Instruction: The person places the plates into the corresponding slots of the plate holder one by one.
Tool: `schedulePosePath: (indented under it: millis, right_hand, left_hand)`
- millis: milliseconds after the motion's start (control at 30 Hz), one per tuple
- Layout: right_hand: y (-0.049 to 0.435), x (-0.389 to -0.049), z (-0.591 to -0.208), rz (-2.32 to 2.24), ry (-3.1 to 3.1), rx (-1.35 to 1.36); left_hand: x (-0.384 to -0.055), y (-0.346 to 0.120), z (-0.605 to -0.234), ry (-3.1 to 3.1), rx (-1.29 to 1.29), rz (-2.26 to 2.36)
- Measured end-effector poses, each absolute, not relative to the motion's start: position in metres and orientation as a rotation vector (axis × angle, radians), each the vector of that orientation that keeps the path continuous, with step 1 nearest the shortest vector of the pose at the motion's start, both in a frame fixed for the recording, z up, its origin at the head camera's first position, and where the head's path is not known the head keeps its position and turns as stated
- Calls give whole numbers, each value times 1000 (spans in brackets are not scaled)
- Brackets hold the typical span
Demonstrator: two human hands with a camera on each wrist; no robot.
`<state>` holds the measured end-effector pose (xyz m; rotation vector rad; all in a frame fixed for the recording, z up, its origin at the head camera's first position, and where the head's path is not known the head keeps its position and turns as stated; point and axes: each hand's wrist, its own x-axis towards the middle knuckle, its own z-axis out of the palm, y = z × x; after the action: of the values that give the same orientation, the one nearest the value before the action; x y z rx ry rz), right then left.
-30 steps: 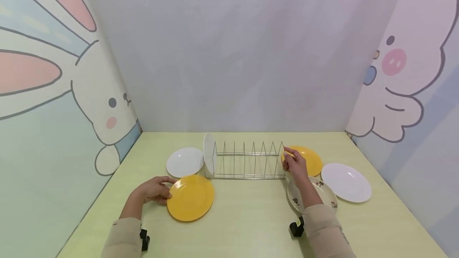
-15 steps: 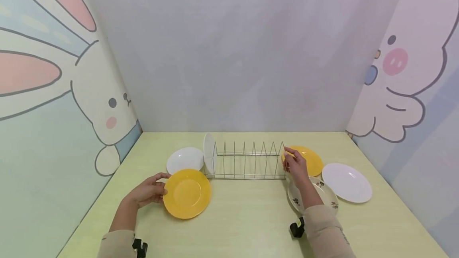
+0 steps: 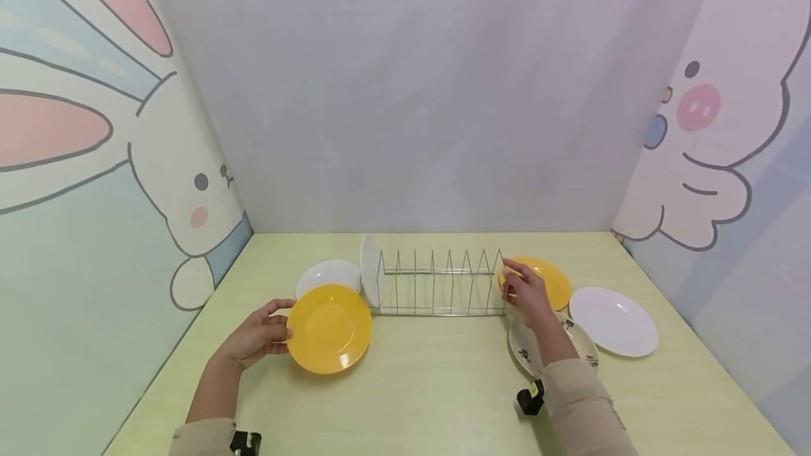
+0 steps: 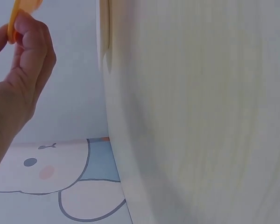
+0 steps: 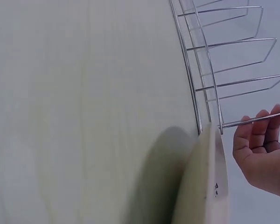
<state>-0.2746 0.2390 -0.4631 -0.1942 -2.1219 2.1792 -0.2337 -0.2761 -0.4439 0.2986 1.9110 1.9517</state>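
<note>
My left hand (image 3: 256,335) pinches the left rim of a yellow plate (image 3: 329,329); the plate is raised off the table and tilted towards me. In the left wrist view, the thumb and fingers (image 4: 32,51) close on the rim. At the right end of a wire dish rack (image 3: 437,313), my right hand (image 3: 527,295) holds the end wire. The right wrist view shows its fingers (image 5: 259,128) curled round that wire. A white plate (image 3: 369,276) stands upright in the rack's leftmost slot. Another white plate (image 3: 326,274) lies partly hidden behind the held plate.
Right of the rack lie a second yellow plate (image 3: 551,283), a white plate (image 3: 613,322) and a cream plate with a printed pattern (image 3: 522,354), partly under the right forearm. A grey back wall and cartoon-printed side walls bound the table (image 3: 418,393).
My left hand has lifted the yellow plate and moved it slightly left and away from me, tilting it so that it covers more of the white plate behind. The right hand stays on the rack.
</note>
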Motion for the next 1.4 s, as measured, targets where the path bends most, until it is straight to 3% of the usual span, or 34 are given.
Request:
schedulePosePath:
  millis: [767, 1400]
  right_hand:
    - [245, -270, -454, 2249, -2218, -197]
    - [245, -271, -453, 2246, -2212, -219]
  left_hand:
    - [-208, -262, -407, 1968, 433, 2165]
    - [-208, -200, -375, 2093, -35, 2414]
